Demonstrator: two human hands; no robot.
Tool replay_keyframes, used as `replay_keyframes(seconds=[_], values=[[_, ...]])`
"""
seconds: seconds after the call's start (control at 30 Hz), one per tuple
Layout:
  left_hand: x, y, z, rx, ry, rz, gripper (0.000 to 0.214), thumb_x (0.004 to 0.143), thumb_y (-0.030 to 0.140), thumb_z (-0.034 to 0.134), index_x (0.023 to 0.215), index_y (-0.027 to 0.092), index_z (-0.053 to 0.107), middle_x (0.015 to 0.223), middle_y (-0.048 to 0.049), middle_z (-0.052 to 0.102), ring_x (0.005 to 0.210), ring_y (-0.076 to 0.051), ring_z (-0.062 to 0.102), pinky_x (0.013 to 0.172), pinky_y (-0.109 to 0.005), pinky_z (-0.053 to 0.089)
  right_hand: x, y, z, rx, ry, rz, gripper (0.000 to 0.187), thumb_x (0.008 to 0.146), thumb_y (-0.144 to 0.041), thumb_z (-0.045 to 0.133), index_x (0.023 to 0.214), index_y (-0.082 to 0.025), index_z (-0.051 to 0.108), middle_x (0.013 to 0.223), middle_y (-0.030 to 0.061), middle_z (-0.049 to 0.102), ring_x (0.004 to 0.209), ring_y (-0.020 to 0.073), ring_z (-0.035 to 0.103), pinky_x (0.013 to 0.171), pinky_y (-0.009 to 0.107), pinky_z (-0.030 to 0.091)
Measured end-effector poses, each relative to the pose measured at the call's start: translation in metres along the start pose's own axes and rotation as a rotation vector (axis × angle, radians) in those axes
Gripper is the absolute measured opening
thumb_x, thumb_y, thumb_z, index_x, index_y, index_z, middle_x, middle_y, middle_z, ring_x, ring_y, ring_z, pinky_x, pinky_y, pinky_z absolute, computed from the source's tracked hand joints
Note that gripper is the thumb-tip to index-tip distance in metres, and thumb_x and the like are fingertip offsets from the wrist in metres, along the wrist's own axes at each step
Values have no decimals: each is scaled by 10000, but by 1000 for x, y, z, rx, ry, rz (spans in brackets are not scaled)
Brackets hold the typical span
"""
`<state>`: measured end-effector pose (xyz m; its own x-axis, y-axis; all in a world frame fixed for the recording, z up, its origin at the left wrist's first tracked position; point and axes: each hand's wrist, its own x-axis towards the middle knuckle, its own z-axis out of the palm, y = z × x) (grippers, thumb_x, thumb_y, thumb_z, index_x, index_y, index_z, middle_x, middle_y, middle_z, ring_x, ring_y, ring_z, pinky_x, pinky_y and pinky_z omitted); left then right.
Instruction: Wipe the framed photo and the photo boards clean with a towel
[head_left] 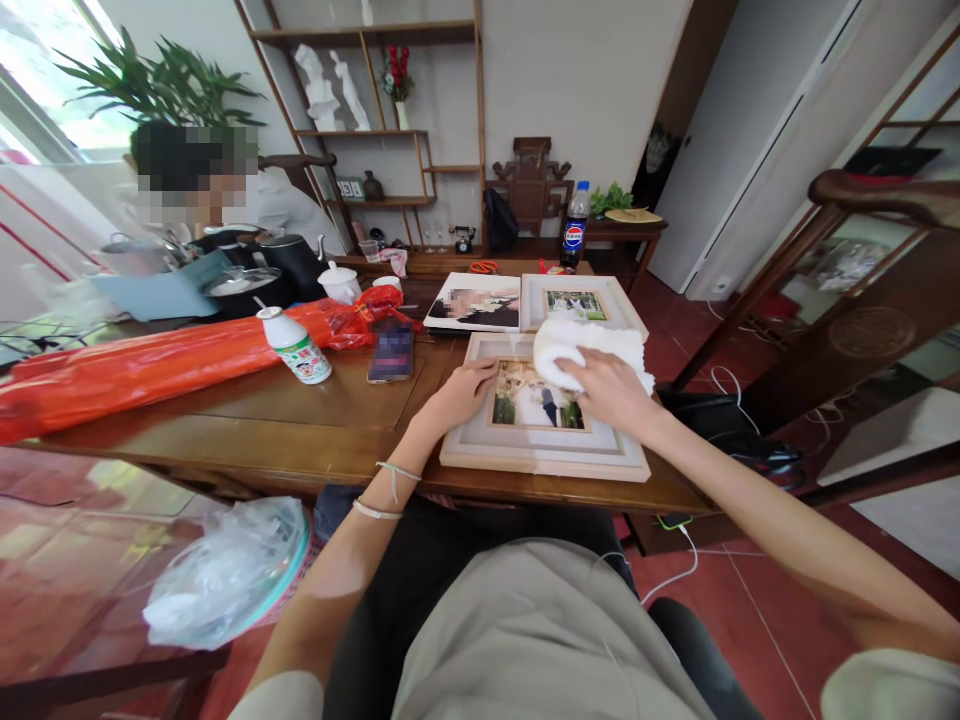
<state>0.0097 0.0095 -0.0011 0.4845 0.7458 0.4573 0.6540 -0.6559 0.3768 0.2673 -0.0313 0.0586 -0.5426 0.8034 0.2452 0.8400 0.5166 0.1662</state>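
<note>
A picture frame (465, 450) with a pale wooden border lies flat on the table in front of me, a wedding photo (536, 410) in its middle. My left hand (466, 392) lies on the frame's left side, fingers stretched out toward the photo. In my right hand (611, 390) is a crumpled white paper towel (592, 342), pressed on the upper right of the frame and covering that corner. Behind it lie a second frame (626, 312), partly under the towel, and a white-edged photo print (474, 300).
On the wooden table (360, 420) stand a white bottle (295, 345), a phone (391, 350), a long red plastic wrap (172, 365) and a cola bottle (575, 230). A person (281, 205) sits at the far left. A bagged bin (232, 570) stands on the floor.
</note>
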Motion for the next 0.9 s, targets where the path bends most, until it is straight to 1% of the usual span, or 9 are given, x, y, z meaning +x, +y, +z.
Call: replay_keyframes(seconds=[0.07,0.13,0.27,0.37,0.5,0.57,0.63,0.77,0.9], values=[[0,0,0,3,-6,4,353,890,143,410,1167,103,624,1290,-133,575,1204,-232,536,1059,-386,401,17,12,5,-27,22,48,569,730,-66,481,1295,-134,498,1167,182,584,1133,307,490,902,415,387],[0,0,0,18,-10,3,356,892,143,406,1174,110,620,1291,-126,576,1204,-228,535,1059,-384,401,29,15,8,-37,17,46,557,733,-56,483,1286,-118,509,1168,184,583,1163,315,460,919,417,370],[1,-1,1,43,-12,-3,357,889,134,404,1170,110,622,1282,-125,583,1195,-229,542,1051,-378,410,30,-4,8,3,-60,-32,534,728,-23,463,1242,-129,561,1245,170,543,1183,318,427,932,425,356],[1,-1,2,46,3,9,356,887,127,405,1168,132,624,1275,-109,590,1189,-225,547,1046,-377,416,10,-29,-6,97,-126,-77,557,719,0,423,1237,-146,566,1234,170,534,1111,299,486,879,404,396],[1,-1,2,43,22,16,352,880,121,416,1163,140,625,1262,-104,599,1177,-224,556,1043,-379,420,-30,-59,-39,294,-216,-176,586,701,2,413,1232,-197,561,1152,136,552,1023,256,558,841,366,439],[0,-2,3,40,26,13,351,882,122,416,1164,143,624,1263,-102,599,1176,-221,557,1044,-377,420,-48,-70,-53,355,-229,-227,614,683,0,420,1242,-219,546,1198,124,539,1110,265,528,889,382,435],[0,-2,3,35,27,16,349,883,123,417,1162,145,626,1268,-100,596,1174,-218,559,1048,-371,416,-59,-76,-58,374,-207,-253,628,665,-1,427,1242,-223,542,1261,118,518,1218,275,455,944,406,414],[0,0,1,42,19,17,347,883,121,415,1155,125,630,1267,-115,594,1178,-224,556,1047,-369,416,-58,-68,-40,319,-130,-195,589,662,-25,467,1215,-204,564,1320,132,499,1274,288,406,996,450,375],[0,2,-1,50,10,9,350,889,125,407,1162,115,626,1273,-122,589,1182,-230,552,1041,-379,421,-31,-38,-12,170,-67,-93,602,671,-21,488,1251,-176,542,1348,166,472,1278,324,392,1026,501,311]])
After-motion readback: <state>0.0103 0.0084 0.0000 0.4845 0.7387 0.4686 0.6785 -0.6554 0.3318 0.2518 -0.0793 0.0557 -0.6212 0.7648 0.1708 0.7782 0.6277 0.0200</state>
